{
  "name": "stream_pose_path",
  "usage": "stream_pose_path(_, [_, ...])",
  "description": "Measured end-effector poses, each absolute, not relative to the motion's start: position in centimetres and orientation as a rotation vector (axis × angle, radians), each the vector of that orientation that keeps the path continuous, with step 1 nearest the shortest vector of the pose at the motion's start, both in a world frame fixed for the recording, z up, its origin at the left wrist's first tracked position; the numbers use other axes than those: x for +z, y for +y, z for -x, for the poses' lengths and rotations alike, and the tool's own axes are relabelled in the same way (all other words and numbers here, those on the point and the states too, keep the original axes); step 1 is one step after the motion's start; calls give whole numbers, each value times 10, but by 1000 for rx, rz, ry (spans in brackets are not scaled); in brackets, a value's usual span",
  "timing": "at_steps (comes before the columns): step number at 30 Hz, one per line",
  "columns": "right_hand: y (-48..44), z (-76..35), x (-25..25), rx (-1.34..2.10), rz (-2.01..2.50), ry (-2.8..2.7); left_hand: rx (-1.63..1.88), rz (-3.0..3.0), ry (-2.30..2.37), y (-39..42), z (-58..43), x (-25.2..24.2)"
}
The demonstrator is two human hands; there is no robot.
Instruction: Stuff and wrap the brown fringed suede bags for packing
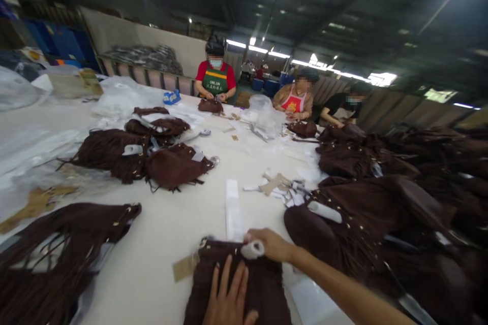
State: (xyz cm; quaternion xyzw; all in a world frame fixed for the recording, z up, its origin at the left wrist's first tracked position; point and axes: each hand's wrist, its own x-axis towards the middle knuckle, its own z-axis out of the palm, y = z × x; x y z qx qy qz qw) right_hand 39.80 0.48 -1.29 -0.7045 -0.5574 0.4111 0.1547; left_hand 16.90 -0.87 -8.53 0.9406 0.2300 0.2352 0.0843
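A dark brown fringed bag (267, 289) lies on the white table right in front of me, with small metal eyelets along its top edge. My left hand (226, 294) rests flat on it, fingers spread. At the bag's upper edge, my right hand (269, 244) is closed, its fingers curled against a rolled white wrap (252, 250); the fingertips are partly hidden. A flat white strip (233, 208) stretches away from the bag's top edge. From the bag's left corner sticks out a brown cardboard tag (185, 268).
A big pile of brown bags (381, 203) fills the right side. More bags (110, 152) lie at the left, beside clear plastic (125, 96). Paper scraps (278, 185) are scattered mid-table. Across the table several people work, one in a green apron (215, 81).
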Motion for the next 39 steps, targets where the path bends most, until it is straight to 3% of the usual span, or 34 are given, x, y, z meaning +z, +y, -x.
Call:
stream_pose_path(6, [-103, -350, -26, 46, 2154, -1283, 590, -2892, 728, -20, -162, -89])
stream_pose_path(11, [-123, -276, -70, -205, 2196, -1671, 581, -2909, 704, -25, -159, -82])
stream_pose_path(22, [-119, -274, -92, -192, 2354, -1725, 528, -2784, 1060, -15, -117, -88])
stream_pose_path(33, [-121, -272, -93, -194, 2333, -1685, 509, -2797, 1023, 27, -53, -109])
stream_pose_path(39, [-122, -274, -99, -199, 2304, -1684, 632, -2773, 1201, 9, -3, -80])
